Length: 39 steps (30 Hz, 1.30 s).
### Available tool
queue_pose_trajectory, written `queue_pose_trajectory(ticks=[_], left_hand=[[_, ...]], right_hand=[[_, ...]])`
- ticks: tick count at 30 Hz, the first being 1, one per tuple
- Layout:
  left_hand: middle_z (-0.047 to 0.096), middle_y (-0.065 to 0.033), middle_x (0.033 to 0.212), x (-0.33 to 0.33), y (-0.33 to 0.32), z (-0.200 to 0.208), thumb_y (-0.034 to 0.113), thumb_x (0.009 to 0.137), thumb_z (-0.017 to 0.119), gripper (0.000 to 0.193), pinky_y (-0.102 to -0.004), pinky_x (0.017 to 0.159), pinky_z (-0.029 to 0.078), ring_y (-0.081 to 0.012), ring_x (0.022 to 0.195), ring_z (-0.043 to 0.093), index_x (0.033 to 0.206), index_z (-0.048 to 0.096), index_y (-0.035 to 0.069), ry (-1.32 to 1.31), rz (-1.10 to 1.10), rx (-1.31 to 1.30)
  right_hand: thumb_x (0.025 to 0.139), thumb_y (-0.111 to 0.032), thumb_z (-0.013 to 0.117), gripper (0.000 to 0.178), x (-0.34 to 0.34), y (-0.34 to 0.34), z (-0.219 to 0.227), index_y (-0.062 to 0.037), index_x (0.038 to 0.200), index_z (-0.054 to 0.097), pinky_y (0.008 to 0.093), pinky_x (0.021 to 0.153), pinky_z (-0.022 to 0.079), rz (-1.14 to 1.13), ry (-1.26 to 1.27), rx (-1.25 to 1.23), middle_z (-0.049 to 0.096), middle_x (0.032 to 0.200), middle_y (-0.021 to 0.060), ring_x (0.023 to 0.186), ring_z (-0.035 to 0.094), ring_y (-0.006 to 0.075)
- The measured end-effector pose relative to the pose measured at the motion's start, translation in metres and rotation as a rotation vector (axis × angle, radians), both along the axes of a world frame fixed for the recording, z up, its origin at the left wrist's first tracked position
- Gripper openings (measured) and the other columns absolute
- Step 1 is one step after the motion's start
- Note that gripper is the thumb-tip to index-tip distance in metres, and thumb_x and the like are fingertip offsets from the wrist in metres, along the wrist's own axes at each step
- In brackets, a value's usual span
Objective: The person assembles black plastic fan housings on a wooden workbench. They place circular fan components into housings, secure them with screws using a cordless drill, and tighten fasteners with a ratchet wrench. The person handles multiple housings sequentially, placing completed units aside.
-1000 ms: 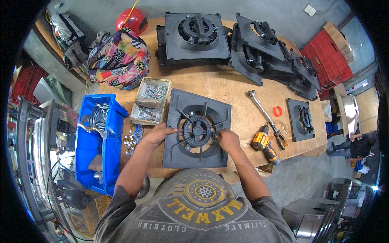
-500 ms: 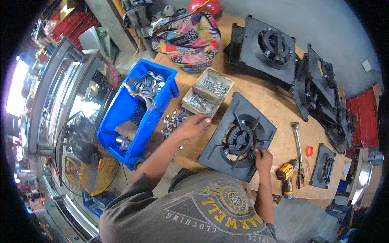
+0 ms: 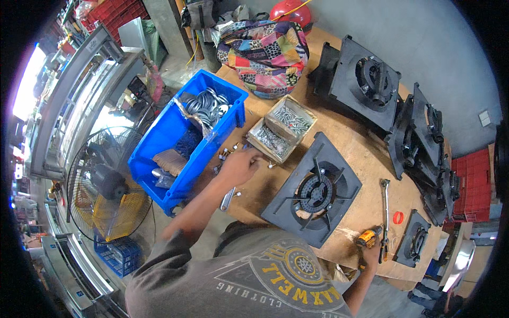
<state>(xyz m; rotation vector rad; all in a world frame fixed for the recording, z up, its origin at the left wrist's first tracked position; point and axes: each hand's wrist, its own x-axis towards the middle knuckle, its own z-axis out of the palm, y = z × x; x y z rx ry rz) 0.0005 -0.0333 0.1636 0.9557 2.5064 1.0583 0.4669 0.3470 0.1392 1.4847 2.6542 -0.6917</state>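
A black gas stove burner plate (image 3: 332,204) with a round burner and pan supports lies on the wooden table in front of me. My right hand (image 3: 372,255) is wrapped round the handle of a yellow and black cordless drill (image 3: 367,238) at the table's near edge. Left of the plate, my left hand (image 3: 241,166) is over a pile of small fittings (image 3: 225,153), its fingers curled together; what they pinch, if anything, is hidden. Just beyond it stands a divided box (image 3: 290,149) of screws and small hardware. A wrench (image 3: 228,199) shows below my left wrist.
A blue bin (image 3: 186,185) of metal rings stands at left, near a fan (image 3: 108,183). More stove units (image 3: 366,85) fill the far right. A ratchet (image 3: 384,212), a red ring (image 3: 398,218) and a smaller burner plate (image 3: 413,238) lie right of the drill. A patchwork bag (image 3: 265,55) sits at the back.
My right hand has left the burner plate's edge, moved right and taken hold of the drill. My left hand has drawn back slightly toward the fittings, its fingers now curled. The view has shifted.
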Motion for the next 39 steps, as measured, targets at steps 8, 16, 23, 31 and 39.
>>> queue_pose_trajectory(ticks=[8, 16, 23, 31, 39], left_hand=[[0.070, -0.0187, 0.108, -0.056, 0.138, -0.014, 0.010, 0.078, 0.067, 0.029, -0.0428, 0.083, 0.056, -0.0333, 0.099, 0.069, 0.105, 0.071, 0.001, 0.036, -0.297, -0.717], [0.069, -0.0188, 0.112, -0.063, 0.147, -0.036, 0.013, 0.075, 0.069, 0.030, -0.0415, 0.086, 0.055, -0.0302, 0.104, 0.068, 0.102, 0.073, 0.000, 0.087, -0.448, -0.822], [0.069, -0.0199, 0.110, -0.076, 0.158, -0.067, 0.017, 0.073, 0.069, 0.026, -0.0417, 0.087, 0.054, -0.0323, 0.103, 0.067, 0.095, 0.075, 0.004, 0.095, -0.501, -0.849], [0.072, -0.0168, 0.092, -0.081, 0.157, -0.118, 0.025, 0.065, 0.072, 0.026, -0.0452, 0.078, 0.056, -0.0332, 0.086, 0.070, 0.083, 0.076, 0.006, 0.193, -0.401, -0.542], [0.072, -0.0111, 0.107, -0.061, 0.186, -0.108, 0.013, 0.079, 0.065, 0.021, -0.0474, 0.072, 0.056, -0.0323, 0.097, 0.068, 0.096, 0.077, 0.012, 0.145, -0.159, -0.627]], right_hand=[[0.073, -0.017, 0.076, 0.091, 0.008, 0.002, -0.004, -0.0122, 0.151, 0.029, 0.0478, 0.108, 0.037, 0.002, -0.139, 0.066, 0.040, 0.141, 0.0291, 0.130, 0.041, 0.0452], [0.070, -0.018, 0.079, 0.099, -0.005, -0.022, -0.004, -0.0186, 0.153, 0.025, 0.0496, 0.108, 0.035, -0.129, -0.176, 0.155, 0.037, 0.147, 0.0248, 0.135, 0.035, 0.0432], [0.072, -0.020, 0.078, 0.094, 0.035, -0.009, -0.015, -0.0094, 0.150, 0.028, 0.0474, 0.108, 0.037, -0.031, -0.047, 0.131, 0.038, 0.146, 0.0254, 0.133, 0.038, 0.0442], [0.075, -0.025, 0.072, 0.069, -0.005, -0.036, -0.027, 0.0004, 0.135, 0.049, 0.0479, 0.093, 0.049, -0.039, 0.162, 0.402, 0.061, 0.122, 0.0248, 0.112, 0.057, 0.0434], [0.075, -0.025, 0.072, 0.067, -0.121, -0.109, 0.002, 0.0007, 0.134, 0.050, 0.0478, 0.093, 0.049, 0.283, 0.215, 0.400, 0.061, 0.122, 0.0247, 0.112, 0.058, 0.0434]])
